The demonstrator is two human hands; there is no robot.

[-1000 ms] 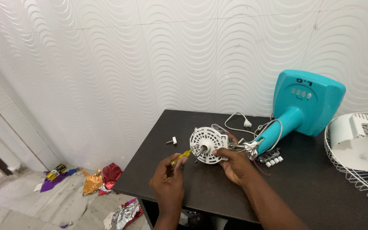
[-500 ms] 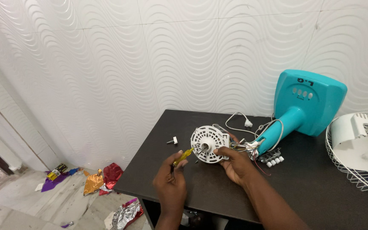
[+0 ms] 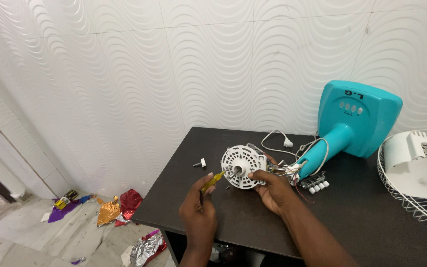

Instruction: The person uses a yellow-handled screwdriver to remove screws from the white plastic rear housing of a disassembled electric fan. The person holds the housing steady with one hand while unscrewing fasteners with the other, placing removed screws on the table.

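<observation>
Over the near part of a dark, matt rectangular table (image 3: 253, 222) the left hand (image 3: 199, 210) has its fingers curled tight round a small yellow-handled screwdriver (image 3: 213, 180), whose tip points at the hub of a round white slotted plastic motor housing (image 3: 243, 166). The right hand (image 3: 274, 190) grips that housing from its right edge, thumb on the face and fingers wrapped behind, holding it tilted just above the tabletop. A bundle of thin coloured wires (image 3: 287, 170) runs from behind the housing to the neck of a turquoise plastic fan stand (image 3: 357, 121) lying on its side by the wall. Just beside the neck sits a dark switch block with white push-buttons (image 3: 315, 183), and a white cord with plug (image 3: 285, 143) trails behind. A small white knob (image 3: 201, 163) lies alone to the left of the housing. At the right edge rests a white wire fan guard (image 3: 401, 193) holding a white plastic cover (image 3: 418, 160). Crumpled foil wrappers (image 3: 119, 207) litter the pale floor on the left.
</observation>
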